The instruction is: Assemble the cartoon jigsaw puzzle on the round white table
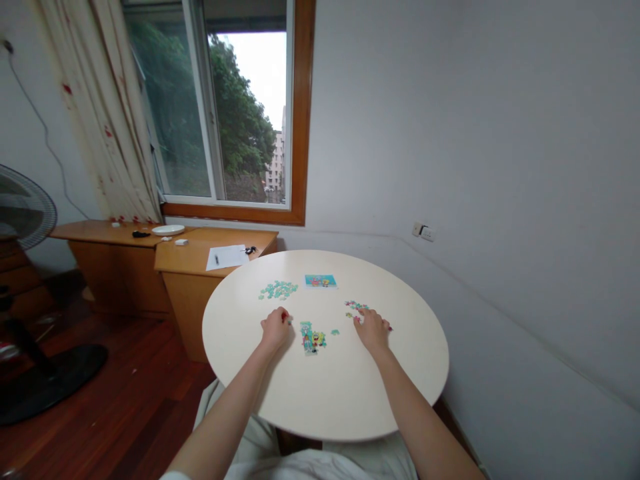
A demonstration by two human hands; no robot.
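A partly joined jigsaw puzzle (312, 337) lies on the round white table (325, 400) between my hands. My left hand (275, 329) rests just left of it, fingers curled; what they hold, if anything, is too small to make out. My right hand (371, 329) lies flat with fingers spread on a small heap of loose pieces (354, 306). A larger heap of teal pieces (278, 289) sits further back on the left. A small picture card (321, 281) lies at the back centre. One stray piece (335, 331) sits beside the joined part.
Two wooden cabinets (200, 267) stand under the window, with a sheet of paper (226, 257), a white plate (168, 230) and small items on top. A standing fan (23, 220) is at the far left. A white wall runs close along the table's right side.
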